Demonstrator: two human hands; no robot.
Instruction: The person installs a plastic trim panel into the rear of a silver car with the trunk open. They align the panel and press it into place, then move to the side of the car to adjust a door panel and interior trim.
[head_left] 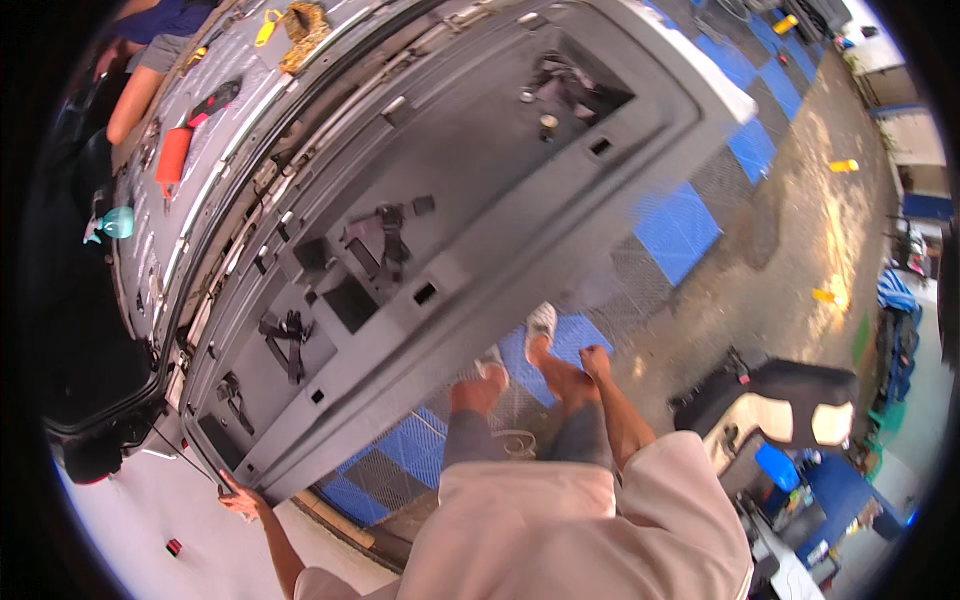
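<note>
A big grey plastic car panel (510, 225) fills the middle, slanting from low on the left to high on the right. Black straps (392, 242) lie in its hollows. It stands between the person and the silver car floor (205, 95), so that floor is hard to get to. On the silver floor are a teal spray bottle (118, 223), an orange-red thing (173, 157) and a small yellow tool (268, 28). Another person's bare leg (136, 103) shows at the top left. Blue and grey tiles (676, 235) are under the panel and the person's shoes (541, 322). A black and cream car seat (775, 408) sits on the right, near a bright blue thing (776, 466).

The left arm reaches out low to the left. The left hand (240, 497) is at the panel's near left corner and looks like it touches the edge. I can't tell if its fingers squeeze it. The right arm is bent, and the right hand (596, 362) is in front of the right leg, away from the panel. Its fingers are curled in, and nothing shows in them.
</note>
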